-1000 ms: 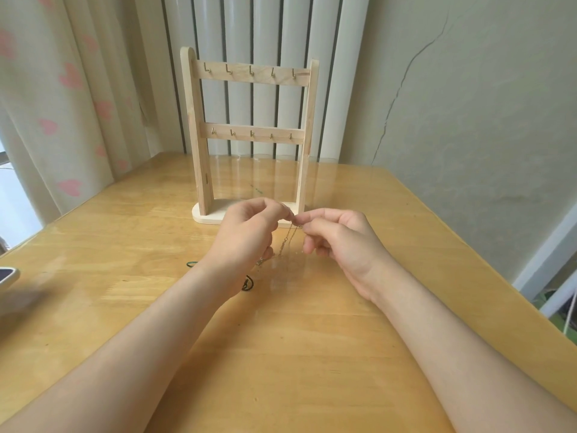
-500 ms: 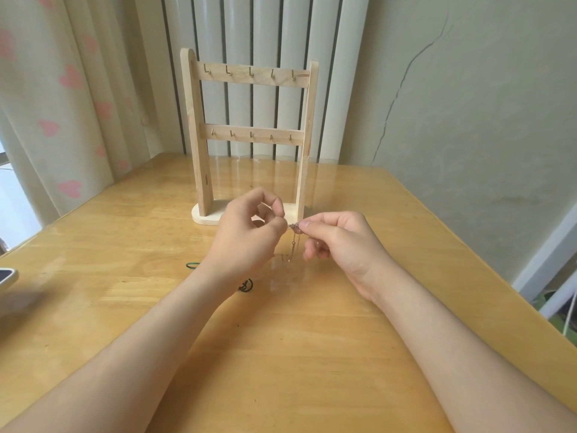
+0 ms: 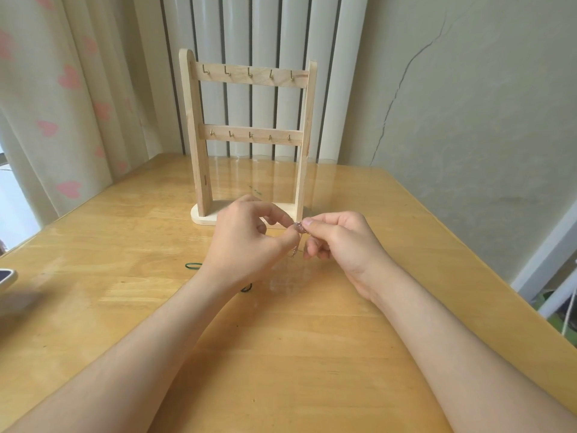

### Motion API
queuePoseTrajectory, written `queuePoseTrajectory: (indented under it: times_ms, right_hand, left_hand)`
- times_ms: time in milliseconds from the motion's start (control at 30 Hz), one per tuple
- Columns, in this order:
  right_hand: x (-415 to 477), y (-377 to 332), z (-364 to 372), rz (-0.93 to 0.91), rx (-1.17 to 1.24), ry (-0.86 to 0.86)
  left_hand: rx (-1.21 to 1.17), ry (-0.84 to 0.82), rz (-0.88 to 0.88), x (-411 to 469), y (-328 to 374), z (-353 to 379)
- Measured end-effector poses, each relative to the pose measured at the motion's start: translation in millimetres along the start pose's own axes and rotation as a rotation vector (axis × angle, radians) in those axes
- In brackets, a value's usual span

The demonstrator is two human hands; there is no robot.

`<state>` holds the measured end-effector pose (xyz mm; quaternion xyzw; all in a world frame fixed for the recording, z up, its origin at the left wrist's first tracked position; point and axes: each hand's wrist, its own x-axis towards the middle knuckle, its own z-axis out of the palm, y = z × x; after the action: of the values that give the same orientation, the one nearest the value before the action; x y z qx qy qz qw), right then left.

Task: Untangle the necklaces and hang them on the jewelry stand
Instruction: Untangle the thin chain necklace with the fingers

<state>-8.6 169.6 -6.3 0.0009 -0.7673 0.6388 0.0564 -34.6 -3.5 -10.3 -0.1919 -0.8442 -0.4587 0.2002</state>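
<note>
On my feed I count two hands, both raised above the table [image 3: 312, 364] at the centre of the frame, just in front of the jewelry stand [image 3: 195, 151]. The left hand [image 3: 246, 242] and the right hand [image 3: 343, 242] meet fingertip to fingertip on one thin chain necklace [image 3: 298, 226]. The right thumb and forefinger pinch a small pinkish-silver knot of it; the other three right fingers are curled under the palm. The left thumb and forefinger pinch the same chain just left of that knot, the other left fingers curled in. A short length of chain hangs between the two hands toward the tabletop; I cannot tell whether its end touches the wood.

The stand is upright in the upper middle of the frame: two posts [image 3: 307, 120], two cross rails, one flat base [image 3: 203, 217]. The upper rail [image 3: 249, 81] carries five hooks [image 3: 249, 72] and the lower rail [image 3: 259, 139] five more, ten in all.

I see two bits of dark green cord [image 3: 193, 265] on the table, one loop left of the left wrist and one small curl at the wrist's lower right edge. The forearm covers the stretch between, so I cannot tell if they are one cord.

At the left edge lies one flat device [image 3: 7, 276], only partly in frame. One curtain [image 3: 62, 120] with pink hearts fills the upper left.
</note>
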Motion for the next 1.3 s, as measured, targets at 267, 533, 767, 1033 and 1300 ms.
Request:
queuePoseTrajectory:
  times_ms: [267, 533, 767, 1033, 1300]
  right_hand:
    - [3, 3, 1, -0.008, -0.019, 0.025]
    - [7, 8, 5, -0.059, -0.143, 0.059]
    - [8, 11, 5, -0.116, -0.160, 0.086]
    - [8, 10, 3, -0.189, -0.199, 0.099]
    - [2, 13, 3, -0.245, -0.407, 0.081]
  left_hand:
    - [-0.007, -0.037, 0.089, 1, -5, 1]
    - [0.078, -0.113, 0.156, 3, -19, 12]
    - [0.084, -0.150, 0.162, 1, -20, 12]
    - [0.089, -0.150, 0.142, 1, -24, 11]
    - [0.124, -0.163, 0.160, 2, -25, 10]
